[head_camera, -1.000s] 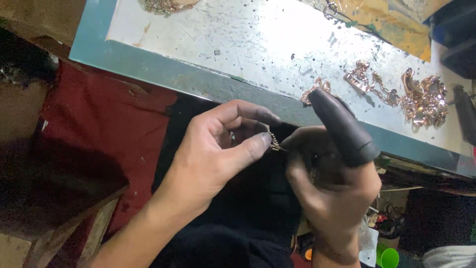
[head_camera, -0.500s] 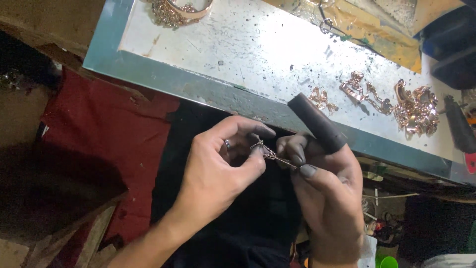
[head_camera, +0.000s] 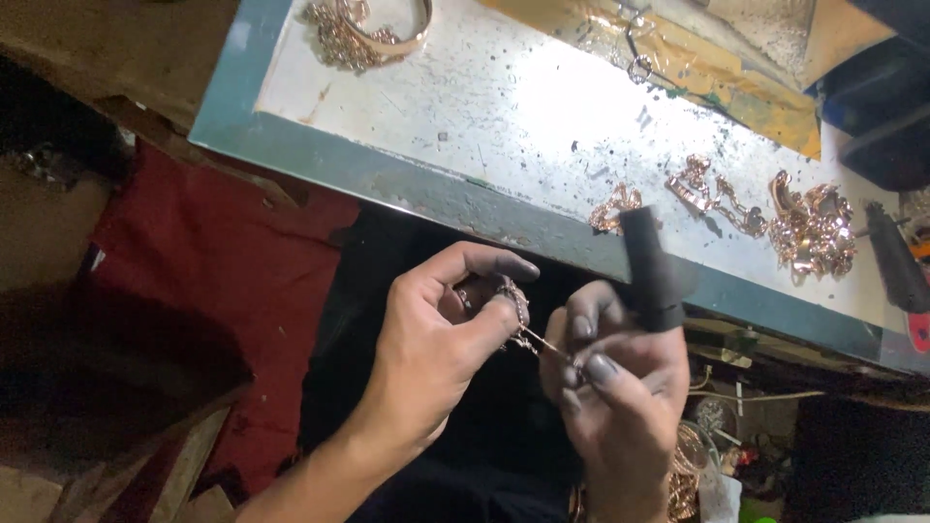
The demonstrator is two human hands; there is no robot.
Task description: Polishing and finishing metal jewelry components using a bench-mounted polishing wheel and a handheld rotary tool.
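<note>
**Small chain piece pinched between both hands below bench edge**

Nearest: left hand, fingers curled, thumb and forefinger pressed together on a small rose-gold jewellery piece. Held over dark lap cloth, just below the bench edge, not resting on anything. Right hand just beside, fingertips grimy, pinched on a thin metal tool tip touching the piece; black cylindrical handle sticking up out of the same fist. Exact contact point too small to tell.

Red cloth to the left, spread under the bench. Cluttered bangles and wires low right, blurred.

Farther: scratched pale bench top, with loose rose-gold ornaments in a heap at right, a smaller fragment near the edge, a bangle with a cluster at far left. Yellowish sheet at the back.

Risks, judged: piece likely to slip from a two-finger pinch if tool pressure rose, then lost in dark cloth folds. Thin tip likely to skid off fine links and jab the left thumb. Bulky handle close to bench edge; a bump there likely to jolt the tip.
</note>
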